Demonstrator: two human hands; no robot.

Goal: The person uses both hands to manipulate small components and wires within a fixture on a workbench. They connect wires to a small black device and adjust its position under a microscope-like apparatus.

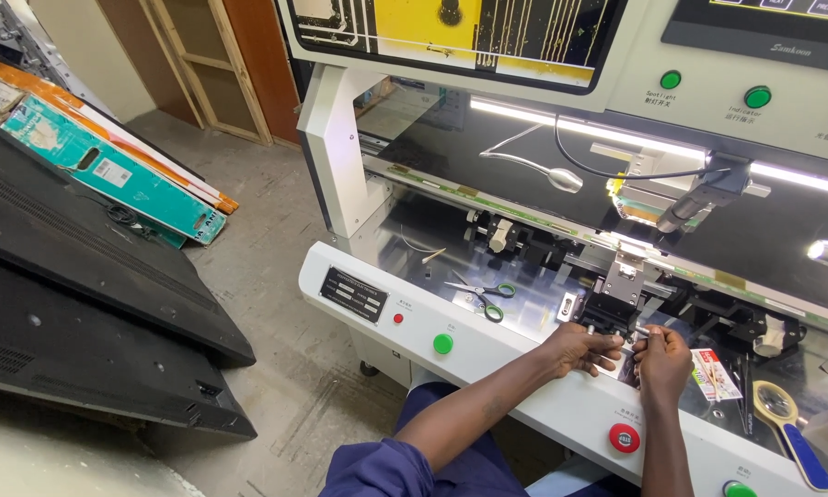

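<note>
**Bright metal, small parts: our two hands at the machine's clamp head**

Polished steel is what we work over, a mirror-like tray (524, 313) set into a white machine (488, 364). Our left hand (581, 348) is curled closed, fingertips pinched at the foot of the black clamp head (616, 299) just above it. Our right hand (662, 361) is closed too, pinching a small silvery part (641, 332) that sits between the two hands, touching the clamp's lower edge. What kind of part it is we cannot tell; it is too small.

We judge the part light, hard and stiff, and slippery on bare skin, so a fingertip pinch across its short sides suits it better than a full grasp. The clamp head looks rigid and fixed; the thin dark panel (782, 230) behind it looks fragile and is best left untouched.

Left of our left hand lie green-handled scissors (488, 296) on the steel, well apart. Right of our right hand lie a small printed packet (714, 375) and a magnifier (787, 419) with a blue handle. Nearer us than the hands, on the white front, sit a green button (442, 343) and a red button (624, 438).

The room has a bare concrete floor (276, 276), with dark television backs (92, 304) stacked far to our left and flat cartons (110, 166) beyond them.
</note>
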